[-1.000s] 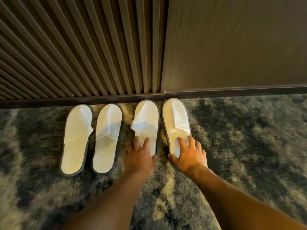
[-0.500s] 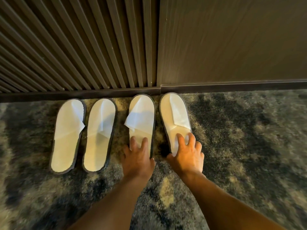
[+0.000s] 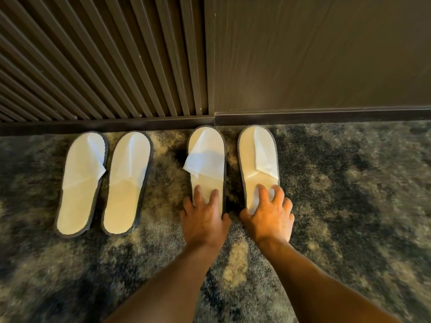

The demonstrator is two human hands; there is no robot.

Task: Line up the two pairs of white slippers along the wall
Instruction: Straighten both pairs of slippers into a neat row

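Four white slippers with grey edging lie on the carpet, toes toward the wall. The left pair (image 3: 81, 180) (image 3: 127, 180) lies untouched, leaning slightly right. The third slipper (image 3: 206, 159) has its toe at the skirting board (image 3: 326, 116); my left hand (image 3: 204, 215) covers its heel, fingers on top, thumb at its right edge. The fourth slipper (image 3: 257, 157) stands parallel beside it; my right hand (image 3: 270, 215) clasps its heel with curled fingers. A wider gap separates the two pairs than the slippers within a pair.
A dark slatted panel (image 3: 105, 66) and a plain dark wall panel (image 3: 326, 54) rise behind the skirting. Mottled grey and beige carpet (image 3: 349, 194) stretches right of the fourth slipper and in front of all of them.
Both hands have slid the right pair to the right along the wall; the gap to the left pair has widened and the fourth slipper lies straighter. The left pair has not moved.
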